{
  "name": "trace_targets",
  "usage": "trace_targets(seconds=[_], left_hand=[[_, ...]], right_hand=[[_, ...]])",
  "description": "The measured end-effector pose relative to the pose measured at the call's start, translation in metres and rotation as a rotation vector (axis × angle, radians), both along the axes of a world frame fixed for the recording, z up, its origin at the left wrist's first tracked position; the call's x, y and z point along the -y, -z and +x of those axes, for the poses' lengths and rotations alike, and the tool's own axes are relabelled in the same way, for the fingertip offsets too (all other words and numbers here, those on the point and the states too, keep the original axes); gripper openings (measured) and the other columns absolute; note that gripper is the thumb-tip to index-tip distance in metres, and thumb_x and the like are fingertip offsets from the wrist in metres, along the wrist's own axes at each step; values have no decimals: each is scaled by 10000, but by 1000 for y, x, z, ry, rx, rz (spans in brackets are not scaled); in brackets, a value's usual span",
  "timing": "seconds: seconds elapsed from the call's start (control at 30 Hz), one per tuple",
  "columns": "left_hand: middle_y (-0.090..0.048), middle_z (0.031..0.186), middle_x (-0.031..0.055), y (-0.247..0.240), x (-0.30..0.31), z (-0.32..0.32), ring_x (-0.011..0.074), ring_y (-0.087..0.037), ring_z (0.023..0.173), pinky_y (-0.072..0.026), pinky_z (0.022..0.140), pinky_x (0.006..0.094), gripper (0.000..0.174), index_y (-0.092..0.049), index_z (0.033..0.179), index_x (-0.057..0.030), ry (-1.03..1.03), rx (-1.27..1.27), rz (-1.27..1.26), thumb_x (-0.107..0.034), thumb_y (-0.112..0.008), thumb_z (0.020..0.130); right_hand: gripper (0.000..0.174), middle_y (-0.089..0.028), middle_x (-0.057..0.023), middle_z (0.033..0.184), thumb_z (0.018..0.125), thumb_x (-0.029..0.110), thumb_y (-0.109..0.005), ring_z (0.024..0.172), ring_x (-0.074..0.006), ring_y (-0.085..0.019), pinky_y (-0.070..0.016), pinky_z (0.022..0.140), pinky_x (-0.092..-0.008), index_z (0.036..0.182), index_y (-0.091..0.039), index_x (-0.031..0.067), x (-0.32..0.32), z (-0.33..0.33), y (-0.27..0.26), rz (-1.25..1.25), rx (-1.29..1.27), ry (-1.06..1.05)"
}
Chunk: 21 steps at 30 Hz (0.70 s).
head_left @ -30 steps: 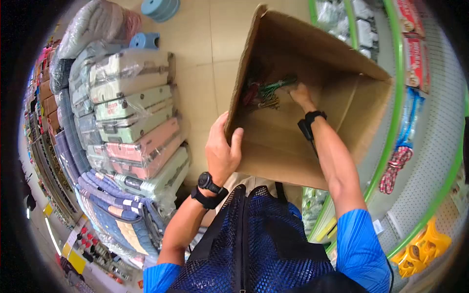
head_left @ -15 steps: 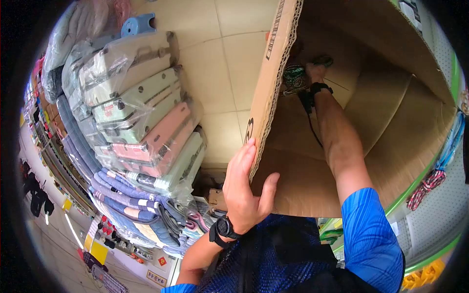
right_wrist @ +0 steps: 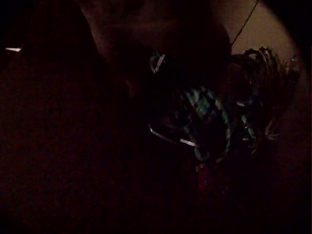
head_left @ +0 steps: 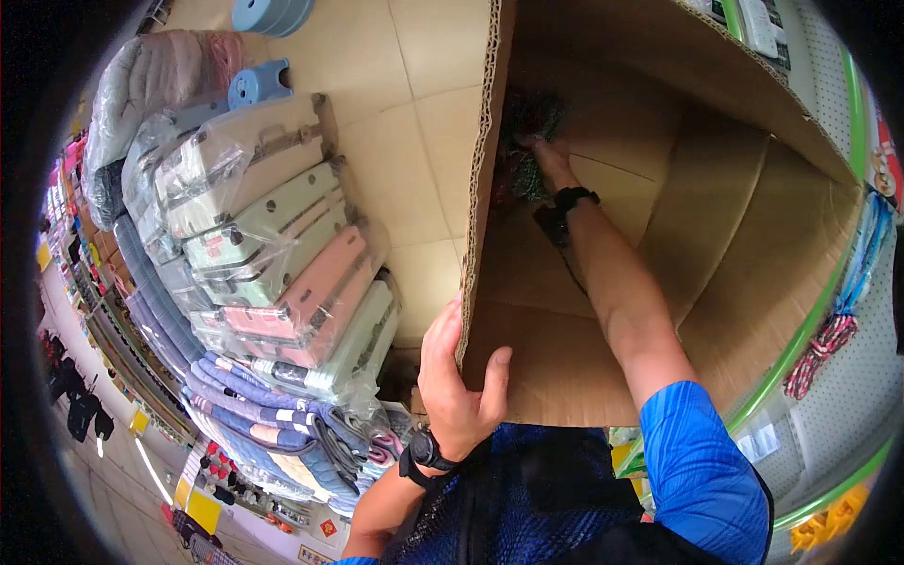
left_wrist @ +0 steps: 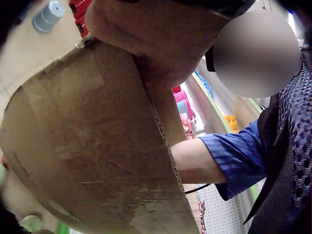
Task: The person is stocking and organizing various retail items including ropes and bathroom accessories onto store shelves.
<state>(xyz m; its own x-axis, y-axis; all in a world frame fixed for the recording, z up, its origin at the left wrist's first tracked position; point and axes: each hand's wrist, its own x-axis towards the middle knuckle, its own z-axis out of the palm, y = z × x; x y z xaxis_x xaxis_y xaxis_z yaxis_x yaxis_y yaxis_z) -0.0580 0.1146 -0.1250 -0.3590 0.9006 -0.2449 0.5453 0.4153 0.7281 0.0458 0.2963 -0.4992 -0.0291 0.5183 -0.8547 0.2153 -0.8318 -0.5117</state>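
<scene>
A large cardboard box [head_left: 720,212] stands open in front of me, its top facing me. My left hand [head_left: 457,381] holds its near left edge, fingers along the outer face and thumb on the inner side. Deep inside, my right hand [head_left: 554,165] reaches to the far left corner, right at several bundles of cord [head_left: 529,179]. Dark green cord [right_wrist: 207,105] shows in the very dim right wrist view, with white ties and some reddish cord below. Shadow hides the right fingers, and I cannot tell whether they grip a bundle.
Plastic-wrapped suitcases [head_left: 273,231] are stacked at the left, with folded quilts [head_left: 273,405] nearer me. A blue stool [head_left: 259,85] stands on the tiled floor [head_left: 414,160]. Green-edged shelving at the right bears hanging blue rope [head_left: 862,254] and red patterned rope [head_left: 821,356].
The box now fills more of the head view. My right hand has moved left inside it, from the green cord toward the corner bundles. The left hand stays at the box edge.
</scene>
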Motion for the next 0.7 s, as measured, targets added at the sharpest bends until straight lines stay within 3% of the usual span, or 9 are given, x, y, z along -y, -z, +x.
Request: trace_targets(seconds=[0.07,0.2,0.27,0.37,0.47,0.53,0.57,0.63,0.7], left_hand=[[-589,1304,282,0,1,0,436,-591,1206,-465,1034,464,585,-499,1318,57,7,-16,-21,-26,-760,801],[-592,1301,279,0,6,1,434,-594,1204,-466,1032,459,579,-502,1316,52,-9,-24,-41,-31,-759,804],[-592,1300,278,2,7,1,433,-595,1203,-467,1030,457,578,-503,1316,52,-23,-11,-43,-31,-759,804],[-590,1302,280,0,6,1,432,-596,1202,-467,1031,457,584,-500,1319,53,-7,-27,-44,-32,-761,803],[-587,1307,283,1,4,1,433,-593,1206,-466,1033,458,595,-496,1327,52,-1,-16,-18,-30,-761,801],[-585,1310,285,2,5,1,429,-591,1209,-463,1038,461,602,-491,1331,52,-7,-7,-15,-28,-760,799],[-585,1310,285,1,4,1,429,-591,1209,-463,1038,461,602,-491,1331,52,-6,-7,-14,-28,-760,799],[-584,1312,285,0,3,1,432,-590,1208,-462,1037,467,607,-488,1334,53,3,-18,-34,-25,-759,797],[-583,1314,286,0,4,2,435,-590,1206,-462,1035,470,608,-487,1334,53,3,-16,-38,-25,-759,796]], right_hand=[[581,-655,-142,1066,756,361,-852,996,-281,-608,-469,949,-373,1131,-666,-42,9,-20,-2,4,38,-71],[578,-680,-173,986,705,303,-896,914,-290,-635,-515,897,-410,1057,-661,-90,34,-62,18,363,957,-45],[578,-686,-180,966,692,289,-907,894,-292,-641,-526,884,-420,1038,-659,-102,33,-59,26,459,1188,-48],[584,-697,-161,941,668,251,-921,816,-296,-641,-538,821,-412,1041,-651,-108,30,-42,27,228,372,570],[498,-697,-151,910,654,195,-921,748,-272,-637,-538,751,-410,980,-674,-90,26,-41,5,114,348,617],[396,-699,-134,826,680,201,-904,687,-242,-627,-527,710,-385,853,-691,-84,30,-37,16,8,61,635],[396,-699,-134,826,680,201,-904,687,-242,-627,-527,710,-385,853,-691,-84,33,-32,28,9,61,635],[399,-714,-121,815,690,233,-901,732,-217,-651,-519,729,-372,811,-699,-89,35,-23,48,222,114,98],[427,-726,-119,847,696,247,-898,756,-215,-664,-520,741,-366,847,-701,-101,31,-23,37,209,125,-16]])
